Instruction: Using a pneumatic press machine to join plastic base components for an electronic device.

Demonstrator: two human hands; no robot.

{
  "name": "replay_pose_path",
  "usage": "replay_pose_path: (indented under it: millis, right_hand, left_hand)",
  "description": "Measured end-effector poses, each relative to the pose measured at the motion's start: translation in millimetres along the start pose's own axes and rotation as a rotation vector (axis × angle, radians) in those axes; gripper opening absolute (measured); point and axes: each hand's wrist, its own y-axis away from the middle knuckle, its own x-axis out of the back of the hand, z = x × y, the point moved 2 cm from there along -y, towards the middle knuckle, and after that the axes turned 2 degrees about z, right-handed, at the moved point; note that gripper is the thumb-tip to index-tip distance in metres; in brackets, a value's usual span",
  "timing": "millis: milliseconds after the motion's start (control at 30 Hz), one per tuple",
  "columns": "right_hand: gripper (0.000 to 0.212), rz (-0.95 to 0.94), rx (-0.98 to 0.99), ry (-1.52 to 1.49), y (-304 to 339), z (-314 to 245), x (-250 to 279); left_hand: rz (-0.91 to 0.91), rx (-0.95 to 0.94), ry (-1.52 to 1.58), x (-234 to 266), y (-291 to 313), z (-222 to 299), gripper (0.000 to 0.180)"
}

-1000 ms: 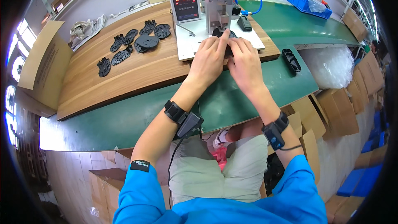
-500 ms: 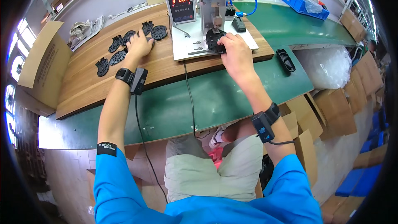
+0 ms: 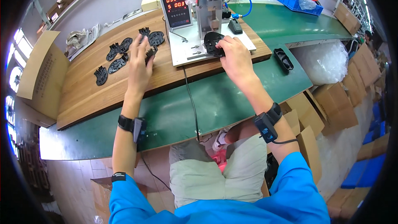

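In my right hand (image 3: 237, 56) is a black oval plastic shell (image 3: 213, 43), pinched at its right edge. The shell is tilted up over the white base plate (image 3: 180, 57), just in front of the metal press (image 3: 210, 14). My left hand (image 3: 140, 64) is above the wooden board, thumb and fingers around a small black plastic part (image 3: 151, 52) with a toothed edge. Part of that piece is hidden by the fingers. Beyond and left of this hand lie several black plastic parts (image 3: 118, 64) on the wood.
A control box (image 3: 176, 8) with red digits stands beside the press. The wooden board (image 3: 83, 95) rests on a green table (image 3: 224, 95). A black tray-shaped part (image 3: 283, 60) lies to the right. Cartons (image 3: 39, 70) stand at both sides; a blue crate (image 3: 294, 3) sits far right.
My left hand has drawn back toward me from the loose parts, with the small black part. My right hand has tilted the shell up, away from under the press head.
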Motion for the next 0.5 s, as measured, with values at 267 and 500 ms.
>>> replay_pose_path:
  millis: [267,500]
  right_hand:
    - [0.029,-0.021,0.024,0.024,-3.6,1.9,-0.4]
    - [0.027,-0.074,0.037,0.081,-8.2,-2.4,3.7]
  left_hand:
    - [-0.109,-0.024,-0.043,9.1,19.2,25.3,0.033]
    - [0.046,-0.155,0.094,9.9,18.5,45.3,0.039]
